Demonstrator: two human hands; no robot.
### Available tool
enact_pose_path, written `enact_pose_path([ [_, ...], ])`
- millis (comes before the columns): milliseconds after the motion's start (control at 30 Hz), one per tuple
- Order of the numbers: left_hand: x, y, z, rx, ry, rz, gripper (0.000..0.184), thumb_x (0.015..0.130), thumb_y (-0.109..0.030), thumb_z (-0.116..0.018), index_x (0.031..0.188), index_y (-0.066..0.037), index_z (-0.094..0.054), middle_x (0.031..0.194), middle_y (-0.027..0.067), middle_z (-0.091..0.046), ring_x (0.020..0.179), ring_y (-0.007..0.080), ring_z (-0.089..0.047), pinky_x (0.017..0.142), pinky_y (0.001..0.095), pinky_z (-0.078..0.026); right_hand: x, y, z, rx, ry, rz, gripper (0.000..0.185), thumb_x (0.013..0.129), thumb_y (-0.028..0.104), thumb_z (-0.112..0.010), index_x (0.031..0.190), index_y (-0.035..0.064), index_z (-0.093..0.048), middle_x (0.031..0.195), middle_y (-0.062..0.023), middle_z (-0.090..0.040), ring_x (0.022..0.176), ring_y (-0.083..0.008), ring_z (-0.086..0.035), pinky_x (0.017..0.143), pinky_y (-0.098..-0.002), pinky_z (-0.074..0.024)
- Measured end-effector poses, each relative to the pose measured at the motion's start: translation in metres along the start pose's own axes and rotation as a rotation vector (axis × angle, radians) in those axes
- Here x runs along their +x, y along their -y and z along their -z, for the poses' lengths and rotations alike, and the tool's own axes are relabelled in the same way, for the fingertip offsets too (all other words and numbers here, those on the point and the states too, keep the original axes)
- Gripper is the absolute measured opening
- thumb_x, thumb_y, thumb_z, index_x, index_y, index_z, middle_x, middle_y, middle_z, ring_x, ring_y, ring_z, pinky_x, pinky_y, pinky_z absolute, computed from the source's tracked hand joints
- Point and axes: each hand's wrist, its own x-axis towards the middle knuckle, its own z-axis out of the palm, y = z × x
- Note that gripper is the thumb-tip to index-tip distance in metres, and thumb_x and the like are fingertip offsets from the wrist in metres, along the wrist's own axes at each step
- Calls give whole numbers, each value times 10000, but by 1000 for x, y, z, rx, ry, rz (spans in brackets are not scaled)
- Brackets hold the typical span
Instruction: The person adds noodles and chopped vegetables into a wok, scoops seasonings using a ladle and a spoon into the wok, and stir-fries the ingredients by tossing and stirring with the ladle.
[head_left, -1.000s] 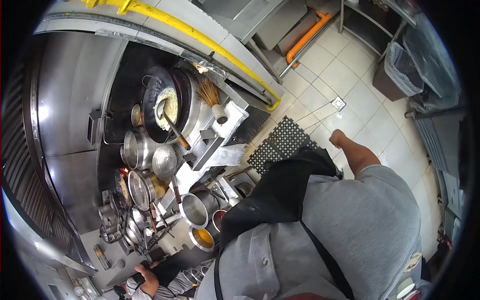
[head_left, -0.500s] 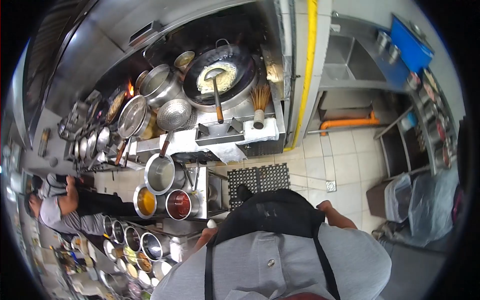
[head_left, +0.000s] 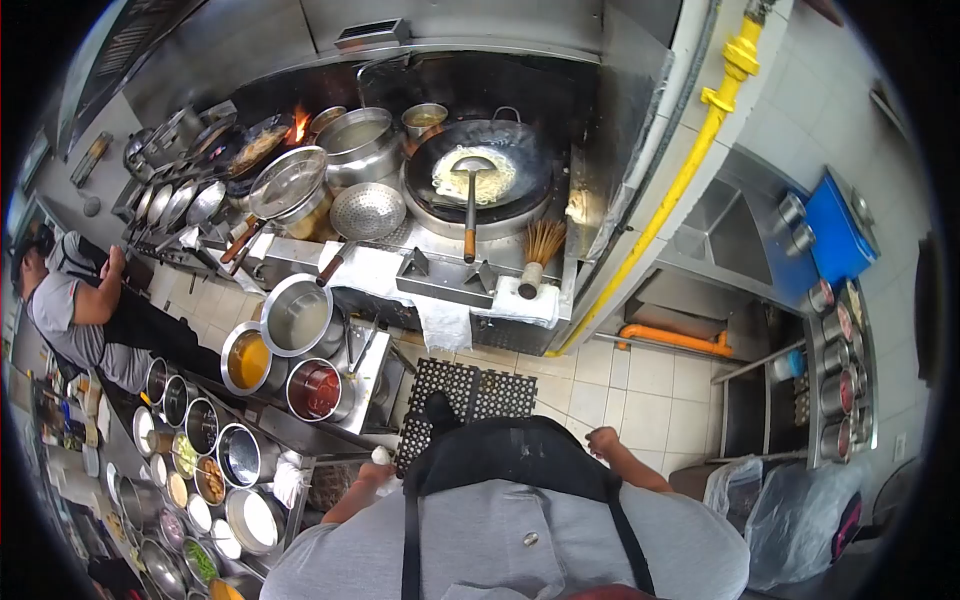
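My left hand (head_left: 364, 482) is low beside my apron, its fingers closed around a white cloth (head_left: 382, 457) whose bunched end sticks out on top. On the other side of the apron my right hand (head_left: 603, 441) is curled shut, with a small whitish bit showing under it that I cannot make out. Ahead, away from both hands, a wok (head_left: 535, 165) on the range holds pale noodles (head_left: 497, 184). A ladle (head_left: 471, 205) with a wooden handle rests in it. A bamboo brush (head_left: 542, 245) stands at the range's front right.
A perforated skimmer (head_left: 368, 212) lies left of the wok. Pots of orange sauce (head_left: 249, 359) and red sauce (head_left: 315, 389) stand on a side table. A flame (head_left: 299, 125) burns farther left, where a co-worker (head_left: 82, 300) stands. A black mat (head_left: 485, 393) covers the floor ahead.
My view has turned, shifting the range and wok rightward in the picture. More of both hands and forearms shows now. The noodles and ladle remain in the wok.
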Motion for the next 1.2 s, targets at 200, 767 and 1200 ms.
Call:
enact_pose_path([
  [200, 33, 16, -3, 269, 19, -227, 408, 720, -436, -703, 854, -50, -691, 973, 120, -693, 879, 230, -659, 748, 343, -515, 63, -119, -35, -1107, 110, 602, 170, 829, 137, -573, 910, 99, -717, 768, -102, -687, 636, -198, -644, 556, -306, -504],
  [767, 52, -23, 3, -37, 0, -55, 555, 666, -467, -716, 915, 28, -677, 941, 198, -680, 901, 265, -665, 794, 337, -510, -25, -16, 4, -186, 161, 227, 235, 875, 163, -592, 708, -1, -613, 588, -107, -589, 429, -185, -523, 388, -334, -423],
  [1200, 33, 3, -3, -58, 21, 22, 550, 670, -443, -748, 955, 22, -685, 977, 171, -684, 924, 254, -661, 804, 346, -506, 34, -57, -35, -1290, 234, 396, 449, 808, 448, -516, 1187, 232, -622, 1147, -60, -645, 1071, -244, -613, 871, -349, -506],
])
